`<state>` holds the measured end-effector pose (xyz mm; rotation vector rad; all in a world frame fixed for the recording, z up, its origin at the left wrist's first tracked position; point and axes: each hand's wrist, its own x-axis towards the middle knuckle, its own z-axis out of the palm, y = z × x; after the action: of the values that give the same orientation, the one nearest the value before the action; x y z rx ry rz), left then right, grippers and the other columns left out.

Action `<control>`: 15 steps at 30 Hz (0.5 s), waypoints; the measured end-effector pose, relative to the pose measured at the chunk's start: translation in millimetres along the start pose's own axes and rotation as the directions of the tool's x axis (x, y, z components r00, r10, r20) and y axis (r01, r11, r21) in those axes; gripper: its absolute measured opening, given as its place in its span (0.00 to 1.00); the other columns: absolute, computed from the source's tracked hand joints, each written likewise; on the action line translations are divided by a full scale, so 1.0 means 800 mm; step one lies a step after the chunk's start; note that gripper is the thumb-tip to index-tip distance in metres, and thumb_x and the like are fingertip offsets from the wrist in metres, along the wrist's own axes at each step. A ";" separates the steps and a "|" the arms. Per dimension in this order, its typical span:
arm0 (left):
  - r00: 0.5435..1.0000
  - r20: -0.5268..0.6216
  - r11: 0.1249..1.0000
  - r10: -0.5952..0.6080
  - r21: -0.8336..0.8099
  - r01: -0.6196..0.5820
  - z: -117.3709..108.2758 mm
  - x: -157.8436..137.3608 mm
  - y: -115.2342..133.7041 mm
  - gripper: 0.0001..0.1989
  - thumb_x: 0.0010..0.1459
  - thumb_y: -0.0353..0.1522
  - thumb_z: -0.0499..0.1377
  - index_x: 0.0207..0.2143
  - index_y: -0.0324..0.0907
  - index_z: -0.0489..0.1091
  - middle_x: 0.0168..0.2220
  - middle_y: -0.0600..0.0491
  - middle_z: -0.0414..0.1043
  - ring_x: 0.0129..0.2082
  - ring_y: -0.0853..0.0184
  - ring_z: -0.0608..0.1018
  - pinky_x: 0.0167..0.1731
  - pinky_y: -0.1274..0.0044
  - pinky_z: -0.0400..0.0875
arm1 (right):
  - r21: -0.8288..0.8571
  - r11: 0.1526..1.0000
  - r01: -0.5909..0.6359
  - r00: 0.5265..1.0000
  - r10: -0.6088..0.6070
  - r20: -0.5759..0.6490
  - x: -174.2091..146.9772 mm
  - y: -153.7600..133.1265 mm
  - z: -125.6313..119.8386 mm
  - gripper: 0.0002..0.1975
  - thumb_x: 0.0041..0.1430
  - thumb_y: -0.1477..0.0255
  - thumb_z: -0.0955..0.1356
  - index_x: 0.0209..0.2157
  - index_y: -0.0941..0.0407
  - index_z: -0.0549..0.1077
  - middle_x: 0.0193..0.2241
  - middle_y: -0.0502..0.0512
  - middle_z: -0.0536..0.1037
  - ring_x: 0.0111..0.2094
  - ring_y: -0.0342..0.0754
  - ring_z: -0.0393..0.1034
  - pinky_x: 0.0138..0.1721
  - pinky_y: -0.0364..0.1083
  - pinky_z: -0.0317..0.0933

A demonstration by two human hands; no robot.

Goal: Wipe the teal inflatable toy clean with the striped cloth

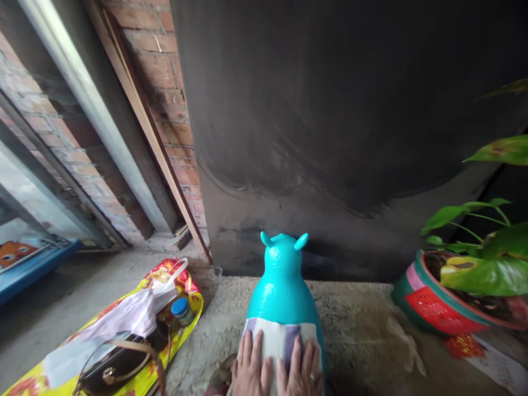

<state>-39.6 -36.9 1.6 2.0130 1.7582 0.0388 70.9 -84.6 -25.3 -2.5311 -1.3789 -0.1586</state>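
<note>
A turquoise inflatable animal toy (282, 294) with two small ears stands on the floor in front of me, its head toward the dark panel. Over its back lies a white and purple striped cloth (273, 336). My left hand (251, 367) rests flat on the cloth's left side with fingers stretched out. Beside it, my right hand (300, 369) lies flat on the right side, a ring on one finger. The two hands are slightly apart, thumbs toward each other. Both wrists are cut off by the lower edge of the view.
On the left, a yellow and red plastic sheet (192, 319) carries a dark handbag (111, 371), a pale cloth (124, 316) and a blue-lidded jar (181, 309). A potted plant (437, 302) stands at right. Behind the toy is a dark panel (330, 110); a wooden post (144, 121) leans left.
</note>
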 end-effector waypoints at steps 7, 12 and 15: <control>0.999 -0.042 0.992 0.007 -0.124 -0.013 -0.036 0.056 0.042 0.30 0.63 0.41 0.42 0.66 0.43 0.43 0.70 0.48 0.35 0.69 0.60 0.42 0.64 0.60 0.49 | -0.021 1.000 -0.006 0.969 0.011 0.246 0.119 -0.031 -0.019 0.32 0.64 0.60 0.55 0.65 0.61 0.48 0.66 0.69 0.45 0.66 0.67 0.38 0.58 0.68 0.48; 0.996 -0.093 0.984 0.016 -0.178 -0.033 -0.035 0.083 0.045 0.30 0.63 0.41 0.42 0.66 0.44 0.43 0.70 0.49 0.35 0.69 0.62 0.42 0.64 0.61 0.50 | 0.010 1.000 0.013 0.961 -0.015 0.275 0.155 -0.038 -0.019 0.32 0.65 0.60 0.54 0.66 0.60 0.44 0.66 0.68 0.43 0.67 0.64 0.35 0.60 0.67 0.44; 0.990 -0.135 0.970 0.028 -0.234 -0.059 -0.028 0.075 0.034 0.29 0.64 0.41 0.41 0.66 0.46 0.45 0.70 0.53 0.38 0.69 0.65 0.44 0.64 0.66 0.52 | 0.056 0.998 0.010 0.963 -0.025 0.268 0.150 -0.036 -0.026 0.32 0.65 0.59 0.54 0.66 0.59 0.44 0.67 0.66 0.43 0.67 0.62 0.36 0.60 0.65 0.46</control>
<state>-10.6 25.2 14.7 1.9104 1.6964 0.3864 113.0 22.1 25.2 -2.5684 -1.4784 0.2255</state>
